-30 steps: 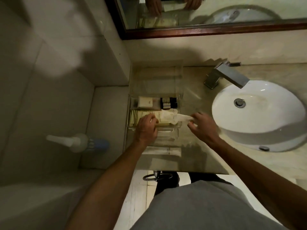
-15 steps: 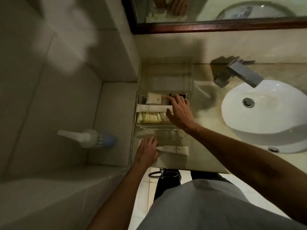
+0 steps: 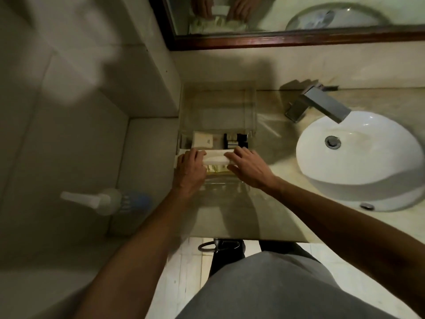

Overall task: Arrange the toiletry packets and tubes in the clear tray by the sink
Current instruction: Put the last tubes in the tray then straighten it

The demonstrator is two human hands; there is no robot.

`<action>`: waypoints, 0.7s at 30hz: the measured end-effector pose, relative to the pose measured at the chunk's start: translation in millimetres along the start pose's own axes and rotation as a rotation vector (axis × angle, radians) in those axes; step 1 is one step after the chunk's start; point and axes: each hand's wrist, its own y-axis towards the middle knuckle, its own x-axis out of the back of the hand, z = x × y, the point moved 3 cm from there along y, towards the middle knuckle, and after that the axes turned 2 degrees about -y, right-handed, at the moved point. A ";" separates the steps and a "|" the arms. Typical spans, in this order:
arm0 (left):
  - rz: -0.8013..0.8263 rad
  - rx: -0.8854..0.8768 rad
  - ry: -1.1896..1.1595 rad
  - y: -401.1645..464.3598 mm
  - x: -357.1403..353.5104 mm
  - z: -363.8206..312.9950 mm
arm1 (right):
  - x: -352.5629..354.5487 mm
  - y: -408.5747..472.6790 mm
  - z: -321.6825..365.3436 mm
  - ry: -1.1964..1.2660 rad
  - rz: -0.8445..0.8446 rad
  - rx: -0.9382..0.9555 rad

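Both hands, the left hand (image 3: pixel 191 166) and the right hand (image 3: pixel 247 168), grip the ends of a white tube (image 3: pixel 215 158) over the tray (image 3: pixel 251 116), where a packet (image 3: pixel 203 140) already lies, so the task seems nearly finished.

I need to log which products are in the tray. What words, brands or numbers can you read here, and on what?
Nothing can be read.
Cream box in the tray: a small dark mark near one corner, too small to read.
White packet between left hand and right hand: no print visible.
Dark-capped bottles: labels blurred.
Yellow packets: mostly hidden, unreadable.
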 end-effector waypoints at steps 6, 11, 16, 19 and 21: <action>0.049 -0.060 0.000 -13.0 -13.5 20.5 | -3.8 -1.7 2.1 -0.026 -0.148 -0.165; 0.151 -0.025 0.037 -2.5 -32.2 26.8 | -36.0 6.1 11.7 0.018 0.000 -0.233; 0.130 -0.014 0.056 1.7 -39.2 23.2 | -48.2 1.9 20.2 0.050 -0.006 -0.403; 0.119 0.047 0.065 2.0 -40.7 24.4 | -52.7 -0.5 21.5 0.071 -0.011 -0.478; 0.100 0.094 0.043 -0.5 -39.3 23.0 | -54.8 -1.3 22.1 0.081 0.005 -0.496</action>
